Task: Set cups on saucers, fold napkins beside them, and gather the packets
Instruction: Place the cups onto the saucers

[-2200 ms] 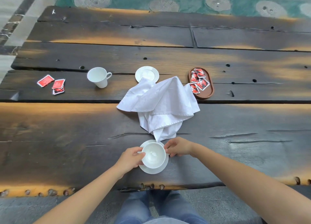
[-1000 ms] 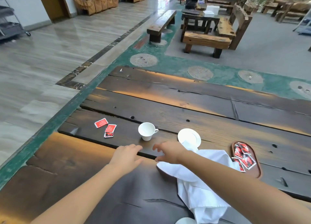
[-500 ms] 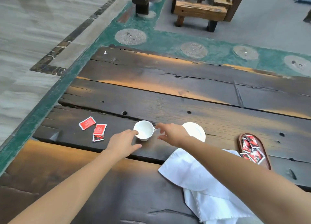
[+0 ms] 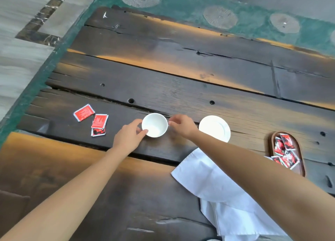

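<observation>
Napkin (image 4: 208, 182) is lying crumpled nearest. Beyond, cup (image 4: 155, 125) is standing on bare table (image 4: 181, 95), left hand (image 4: 128, 137) curling round its side, right hand (image 4: 181, 125) pinching its handle side. Saucer (image 4: 214, 128) is sitting just right; packets (image 4: 99, 121) are lying left.

Left arm: bare, reaching from the near left corner diagonally toward the middle.
Left hand (image 4: 129, 135): fingers and thumb curved round the left side of the cup (image 4: 154, 125), thumb tip at its near rim.
Right arm: bare, stretched from the near right toward the far left.
Right hand (image 4: 183, 126): knuckles up, fingertips pinched together at the cup's right side.
</observation>
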`<state>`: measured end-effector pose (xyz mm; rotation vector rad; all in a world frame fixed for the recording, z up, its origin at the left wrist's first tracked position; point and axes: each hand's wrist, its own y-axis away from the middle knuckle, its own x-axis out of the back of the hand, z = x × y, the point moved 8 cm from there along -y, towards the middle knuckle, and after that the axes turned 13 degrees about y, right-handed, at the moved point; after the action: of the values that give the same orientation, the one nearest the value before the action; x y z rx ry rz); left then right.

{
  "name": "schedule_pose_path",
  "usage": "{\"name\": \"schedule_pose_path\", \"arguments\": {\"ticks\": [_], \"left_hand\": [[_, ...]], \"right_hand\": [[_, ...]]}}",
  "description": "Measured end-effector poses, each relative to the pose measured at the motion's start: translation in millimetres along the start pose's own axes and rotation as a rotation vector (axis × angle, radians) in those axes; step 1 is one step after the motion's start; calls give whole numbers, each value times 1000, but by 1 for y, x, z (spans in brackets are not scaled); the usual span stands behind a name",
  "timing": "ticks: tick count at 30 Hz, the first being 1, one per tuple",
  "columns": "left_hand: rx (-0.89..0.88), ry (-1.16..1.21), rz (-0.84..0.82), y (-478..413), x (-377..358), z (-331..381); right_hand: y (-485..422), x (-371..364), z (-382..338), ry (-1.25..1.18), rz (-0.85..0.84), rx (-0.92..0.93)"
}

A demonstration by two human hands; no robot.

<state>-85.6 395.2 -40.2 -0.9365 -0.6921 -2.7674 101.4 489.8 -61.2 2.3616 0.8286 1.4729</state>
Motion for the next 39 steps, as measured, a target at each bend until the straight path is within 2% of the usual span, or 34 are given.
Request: {"name": "schedule_pose_path", "arguments": {"ticks": [6,14,21,26,39], "left_hand": [[79,190,40,-5,-5,-3],[-22,207,29,-7,-17,24],[-107,300,-9,-5,-56,86],[-181,271,-75,-3,-99,131],[-171,137,-131,-19,-158,160]], "right_hand": [[0,-17,11,-277,-43,-91],[12,-3,36,-454,-95,-177],[39,57,84,-471,-42,-200],[63,85,131,-437,8,-266],[77,90,192,-498,38,-357]]}}
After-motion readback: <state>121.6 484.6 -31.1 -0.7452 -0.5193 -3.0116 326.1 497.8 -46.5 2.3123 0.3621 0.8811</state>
